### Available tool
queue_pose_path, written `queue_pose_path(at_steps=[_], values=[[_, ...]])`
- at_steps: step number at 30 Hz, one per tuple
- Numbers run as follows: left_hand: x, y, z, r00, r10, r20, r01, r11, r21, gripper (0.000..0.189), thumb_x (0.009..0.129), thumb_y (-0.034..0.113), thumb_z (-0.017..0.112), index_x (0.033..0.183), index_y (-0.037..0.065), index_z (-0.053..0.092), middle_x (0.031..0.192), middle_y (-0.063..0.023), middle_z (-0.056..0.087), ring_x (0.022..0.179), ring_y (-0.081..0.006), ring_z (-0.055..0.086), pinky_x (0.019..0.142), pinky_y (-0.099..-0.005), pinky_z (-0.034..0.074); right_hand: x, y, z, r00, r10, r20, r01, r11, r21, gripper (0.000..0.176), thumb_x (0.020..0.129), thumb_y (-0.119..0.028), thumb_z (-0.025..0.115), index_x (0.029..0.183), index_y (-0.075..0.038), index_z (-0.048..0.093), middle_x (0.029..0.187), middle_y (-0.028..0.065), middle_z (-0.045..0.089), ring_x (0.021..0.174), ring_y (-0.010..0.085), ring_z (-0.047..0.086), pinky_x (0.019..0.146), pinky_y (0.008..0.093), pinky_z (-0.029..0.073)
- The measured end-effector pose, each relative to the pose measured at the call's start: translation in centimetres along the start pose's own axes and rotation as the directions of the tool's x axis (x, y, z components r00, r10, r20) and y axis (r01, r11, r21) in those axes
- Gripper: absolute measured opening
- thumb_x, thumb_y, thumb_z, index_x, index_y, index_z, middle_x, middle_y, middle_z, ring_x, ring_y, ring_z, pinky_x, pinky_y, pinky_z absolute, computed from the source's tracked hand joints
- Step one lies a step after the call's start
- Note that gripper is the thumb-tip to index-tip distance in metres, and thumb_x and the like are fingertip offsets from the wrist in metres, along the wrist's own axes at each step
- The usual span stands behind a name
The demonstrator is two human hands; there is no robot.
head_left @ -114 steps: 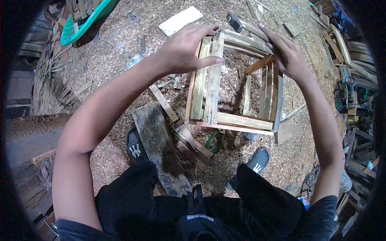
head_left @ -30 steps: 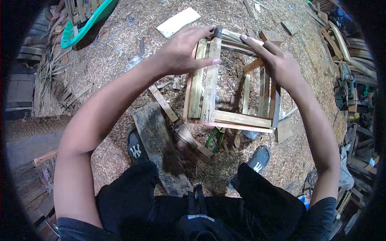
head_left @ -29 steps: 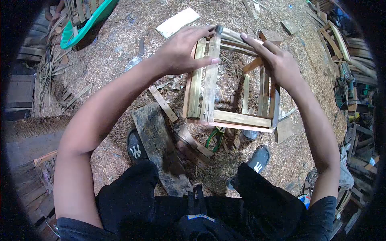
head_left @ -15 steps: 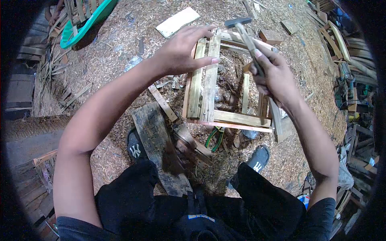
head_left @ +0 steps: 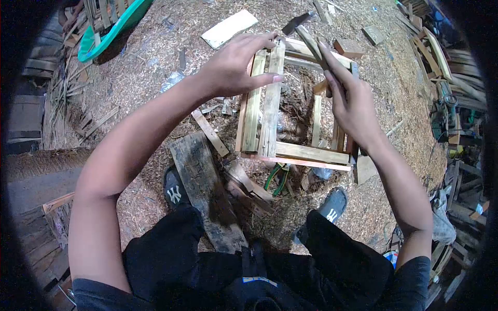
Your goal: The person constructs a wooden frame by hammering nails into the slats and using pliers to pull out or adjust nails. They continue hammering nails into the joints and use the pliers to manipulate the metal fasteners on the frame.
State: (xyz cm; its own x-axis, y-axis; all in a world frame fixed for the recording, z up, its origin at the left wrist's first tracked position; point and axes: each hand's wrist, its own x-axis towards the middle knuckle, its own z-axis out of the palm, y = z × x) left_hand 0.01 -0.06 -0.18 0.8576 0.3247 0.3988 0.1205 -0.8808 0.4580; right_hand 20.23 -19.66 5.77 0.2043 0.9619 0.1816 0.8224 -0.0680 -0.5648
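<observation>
One mistimed blow from the wooden-handled steel hammer, gripped by the right hand, could be landed on the left hand spread over the pale slatted wooden crate.

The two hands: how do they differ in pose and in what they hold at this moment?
The left hand lies spread over the slats on the left side of the crate, while the right hand is closed around the handle of the hammer. The left hand touches the crate; the right hand is over its right side, with the hammer's head near the far edge. Both hands are bare.
</observation>
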Motion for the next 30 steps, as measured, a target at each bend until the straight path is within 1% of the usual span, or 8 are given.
queue_pose_path(at_steps=[1, 9, 11, 18, 19, 23, 26, 30], values=[[0.0, 0.3, -0.2, 0.999, -0.046, 0.028, 0.045, 0.999, 0.005, 0.062, 0.087, 0.036, 0.082, 0.135, 0.007, 0.057, 0.153, -0.0158, 0.052, 0.141, -0.0366, 0.049, 0.118, -0.0479, 0.040, 0.0, 0.0, -0.1, 0.999, -0.031, 0.017, 0.031, 0.999, -0.025, 0.060, 0.100, -0.001, 0.057, 0.157, -0.019, 0.046, 0.125, 0.0292, 0.067, 0.109, 0.0445, 0.069, 0.092, 0.0487, 0.056], [-0.1, 0.1, -0.1, 1.000, -0.018, 0.007, 0.019, 1.000, -0.017, 0.063, 0.087, 0.037, 0.083, 0.137, 0.008, 0.056, 0.145, -0.0232, 0.055, 0.139, -0.0385, 0.050, 0.118, -0.0481, 0.040, 0.4, 0.3, 0.2, 0.996, -0.093, -0.019, 0.092, 0.995, -0.034, 0.063, 0.098, 0.001, 0.058, 0.156, -0.019, 0.046, 0.120, 0.0296, 0.069, 0.110, 0.0453, 0.068, 0.094, 0.0499, 0.056], [-0.1, 0.4, 0.0, 0.998, -0.056, 0.019, 0.055, 0.998, 0.043, 0.064, 0.087, 0.035, 0.083, 0.137, 0.007, 0.056, 0.148, -0.0212, 0.055, 0.139, -0.0379, 0.050, 0.118, -0.0480, 0.040, 0.1, 0.9, 1.0, 0.980, -0.199, -0.028, 0.191, 0.965, -0.181, 0.063, 0.099, 0.004, 0.055, 0.156, -0.022, 0.048, 0.106, 0.0274, 0.073, 0.091, 0.0373, 0.075, 0.080, 0.0482, 0.058], [0.0, -0.3, 0.1, 1.000, 0.014, -0.002, -0.014, 1.000, -0.008, 0.061, 0.087, 0.035, 0.082, 0.134, 0.007, 0.056, 0.152, -0.0156, 0.053, 0.140, -0.0367, 0.050, 0.118, -0.0482, 0.040, -0.3, 0.4, 0.7, 0.995, -0.087, -0.055, 0.082, 0.993, -0.086, 0.063, 0.099, 0.002, 0.057, 0.157, -0.022, 0.048, 0.106, 0.0272, 0.073, 0.087, 0.0344, 0.076, 0.077, 0.0460, 0.058], [0.0, -0.3, 0.2, 1.000, 0.011, -0.003, -0.011, 1.000, 0.014, 0.060, 0.088, 0.035, 0.081, 0.134, 0.007, 0.056, 0.153, -0.0154, 0.053, 0.140, -0.0366, 0.050, 0.119, -0.0481, 0.039, 0.1, 0.9, 1.0, 0.992, -0.126, -0.024, 0.118, 0.972, -0.203, 0.062, 0.100, 0.002, 0.056, 0.157, -0.022, 0.048, 0.105, 0.0266, 0.073, 0.086, 0.0319, 0.076, 0.075, 0.0444, 0.057], [0.0, -0.1, 0.2, 1.000, 0.022, -0.008, -0.022, 0.999, 0.044, 0.059, 0.089, 0.035, 0.081, 0.134, 0.007, 0.056, 0.154, -0.0160, 0.052, 0.141, -0.0363, 0.049, 0.119, -0.0473, 0.038, 0.2, 0.4, 0.5, 1.000, -0.007, -0.023, 0.004, 0.991, -0.135, 0.061, 0.100, 0.002, 0.056, 0.157, -0.022, 0.048, 0.103, 0.0259, 0.074, 0.088, 0.0318, 0.077, 0.076, 0.0440, 0.057], [-0.1, 0.1, -0.1, 1.000, -0.011, 0.007, 0.011, 1.000, 0.000, 0.060, 0.089, 0.036, 0.080, 0.135, 0.008, 0.056, 0.154, -0.0167, 0.051, 0.141, -0.0366, 0.049, 0.119, -0.0473, 0.039, 0.0, 0.3, 0.0, 0.984, -0.142, -0.109, 0.135, 0.988, -0.073, 0.059, 0.102, -0.001, 0.057, 0.156, -0.021, 0.049, 0.107, 0.0265, 0.073, 0.086, 0.0310, 0.076, 0.076, 0.0442, 0.057], [-0.1, 0.0, 0.1, 1.000, 0.006, 0.006, -0.007, 0.998, 0.067, 0.062, 0.089, 0.037, 0.080, 0.137, 0.006, 0.055, 0.154, -0.0170, 0.051, 0.140, -0.0366, 0.049, 0.118, -0.0475, 0.039, 0.4, 2.0, -1.0, 0.984, -0.178, -0.002, 0.175, 0.967, -0.185, 0.066, 0.097, -0.003, 0.061, 0.157, -0.025, 0.046, 0.100, 0.0247, 0.071, 0.087, 0.0414, 0.072, 0.077, 0.0495, 0.058]])
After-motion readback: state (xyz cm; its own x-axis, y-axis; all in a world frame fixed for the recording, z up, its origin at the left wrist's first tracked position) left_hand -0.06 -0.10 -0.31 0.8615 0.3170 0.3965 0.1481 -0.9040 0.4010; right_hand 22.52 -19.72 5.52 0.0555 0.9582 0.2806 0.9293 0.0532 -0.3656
